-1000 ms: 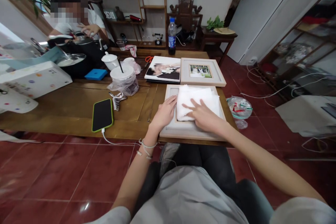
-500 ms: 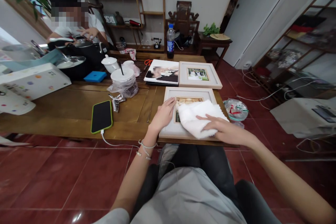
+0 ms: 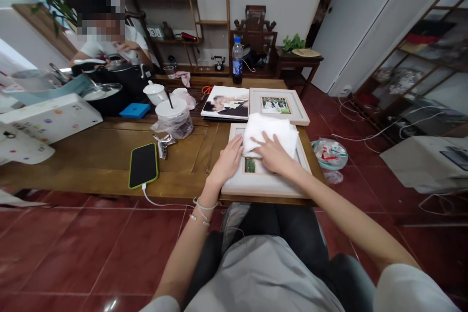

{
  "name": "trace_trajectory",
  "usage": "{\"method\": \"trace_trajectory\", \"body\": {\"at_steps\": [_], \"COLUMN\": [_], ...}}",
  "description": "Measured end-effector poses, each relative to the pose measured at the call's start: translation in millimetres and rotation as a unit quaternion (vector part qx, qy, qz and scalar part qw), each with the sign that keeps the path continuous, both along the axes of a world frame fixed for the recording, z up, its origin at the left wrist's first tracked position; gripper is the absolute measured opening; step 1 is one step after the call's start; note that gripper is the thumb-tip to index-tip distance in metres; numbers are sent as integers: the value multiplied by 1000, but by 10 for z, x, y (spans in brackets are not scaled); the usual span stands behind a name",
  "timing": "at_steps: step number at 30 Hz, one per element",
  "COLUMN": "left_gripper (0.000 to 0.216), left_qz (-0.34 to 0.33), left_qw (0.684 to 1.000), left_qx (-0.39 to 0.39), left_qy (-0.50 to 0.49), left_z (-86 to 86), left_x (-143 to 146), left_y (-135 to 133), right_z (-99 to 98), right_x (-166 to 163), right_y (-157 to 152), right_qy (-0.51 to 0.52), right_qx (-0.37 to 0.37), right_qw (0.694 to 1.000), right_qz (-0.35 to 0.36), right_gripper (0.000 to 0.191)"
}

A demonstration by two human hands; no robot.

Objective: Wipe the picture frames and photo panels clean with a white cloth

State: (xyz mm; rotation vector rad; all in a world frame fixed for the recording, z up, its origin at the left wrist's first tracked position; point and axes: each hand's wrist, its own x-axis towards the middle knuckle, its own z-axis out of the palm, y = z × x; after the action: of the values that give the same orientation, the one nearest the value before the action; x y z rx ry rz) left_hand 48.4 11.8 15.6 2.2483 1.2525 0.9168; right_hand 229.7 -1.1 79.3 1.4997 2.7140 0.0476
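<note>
Resting on the folded white cloth (image 3: 272, 126), the right hand (image 3: 275, 155) has its fingers spread and unclenched, laid on top of the fabric. The left hand (image 3: 227, 161) lies flat with fingers extended and close together, gripping nothing, on the left border of the light-wood picture frame (image 3: 272, 186); its fingertips sit just beside the cloth, and contact between them cannot be confirmed. This frame lies flat beneath both hands at the near edge of the wooden table (image 3: 179, 162). The cloth covers the far part of the frame and most of its inset picture; one green corner shows between the two hands. Directly beyond the right fingertips is a second picture frame (image 3: 295, 113), displaying a photo. Beyond the left fingertips is a photo-covered album (image 3: 226, 101), with orange-handled scissors (image 3: 207, 89) at its far left corner. A blue-capped bottle (image 3: 237, 62) stands upright farther out. To the left of the left fingers, in order of distance, are a foil wrapper (image 3: 165, 145), a bagged lidded cup (image 3: 173, 112) with a black straw, and a green-cased smartphone (image 3: 144, 165) with a white cable (image 3: 146, 192) attached. Well beyond these sits another person (image 3: 133, 48).
</note>
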Motion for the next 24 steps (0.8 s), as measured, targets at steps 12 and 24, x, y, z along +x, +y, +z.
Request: {"method": "trace_trajectory", "body": {"at_steps": [12, 24], "left_gripper": [47, 43], "left_qz": [5, -4], "left_qw": [1000, 998], "left_qx": [-18, 5], "left_qy": [-4, 56], "left_z": [53, -20], "left_x": [14, 17], "left_y": [7, 27], "right_z": [96, 316], "right_x": [-122, 1052], "right_y": [-773, -775], "right_qy": [-7, 35], "right_qx": [-38, -90], "right_qw": [992, 995], "right_qz": [116, 1], "right_gripper": [43, 57]}}
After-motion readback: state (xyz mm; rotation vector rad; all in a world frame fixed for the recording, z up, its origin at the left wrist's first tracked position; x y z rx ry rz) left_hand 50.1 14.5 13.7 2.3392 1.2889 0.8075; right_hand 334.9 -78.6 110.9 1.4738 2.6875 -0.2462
